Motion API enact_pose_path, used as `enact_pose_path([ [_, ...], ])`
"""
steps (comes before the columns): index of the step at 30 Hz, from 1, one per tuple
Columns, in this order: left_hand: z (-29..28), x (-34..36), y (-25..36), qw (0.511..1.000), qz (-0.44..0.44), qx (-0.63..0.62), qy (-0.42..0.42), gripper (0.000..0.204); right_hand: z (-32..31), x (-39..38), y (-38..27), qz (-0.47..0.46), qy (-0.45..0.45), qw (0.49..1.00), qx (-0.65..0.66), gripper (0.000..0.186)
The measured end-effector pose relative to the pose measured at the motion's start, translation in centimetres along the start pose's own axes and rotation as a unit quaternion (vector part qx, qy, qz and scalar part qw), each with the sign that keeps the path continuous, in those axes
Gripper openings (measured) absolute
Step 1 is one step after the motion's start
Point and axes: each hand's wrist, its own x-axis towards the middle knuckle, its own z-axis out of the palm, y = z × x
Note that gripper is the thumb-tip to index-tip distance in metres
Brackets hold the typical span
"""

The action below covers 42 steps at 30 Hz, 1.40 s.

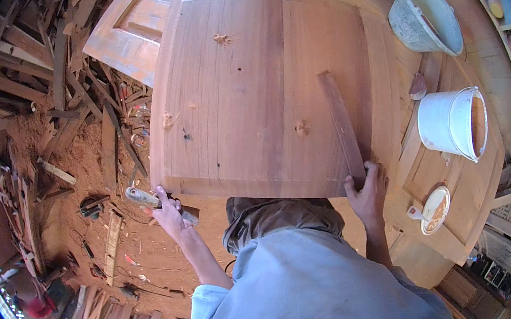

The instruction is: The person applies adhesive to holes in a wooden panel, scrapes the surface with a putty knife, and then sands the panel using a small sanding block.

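A broad reddish-brown wooden panel (247, 96) lies in front of me, with small filler patches on its face. My left hand (171, 213) is closed around a putty knife (143, 197) with a pale grey handle, its fingertips at the panel's near left corner. The flat blade shows below the fingers. At the near right corner, my right hand (368, 193) has thumb and fingers closed about the lower end of a narrow wooden strip (343, 125). That strip lies slanted across the panel's right side. Whether this hand also grips the panel edge is partly hidden.
Right of the panel are a grey basin (412, 19), a white bucket (448, 124) and an open tub (432, 217) of filler. Another panelled board (117, 39) lies beyond. Scrap wood (72, 87) heaps at the left, with power tools (91, 207) on the dusty floor.
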Motion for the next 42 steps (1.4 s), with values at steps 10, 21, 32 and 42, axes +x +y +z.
enact_pose_path([
  [10,1.7,-1.0,-1.1,0.995,0.031,-0.09,0.036,0.031,2.4,9.1,-4.3,-0.065,0.05,0.996,-0.02,0.057],
  [21,7.6,-3.5,0.0,0.967,-0.017,-0.246,0.059,0.089,-0.8,2.0,-1.4,-0.141,-0.018,0.984,0.103,0.056],
  [32,7.8,-2.8,-0.2,0.969,-0.026,-0.24,0.047,0.093,0.7,0.0,-3.9,-0.128,-0.076,0.988,0.037,0.059],
  [42,7.6,-3.1,0.2,0.973,-0.052,-0.205,0.096,0.094,1.3,2.0,-5.4,-0.203,-0.034,0.978,0.025,0.055],
])
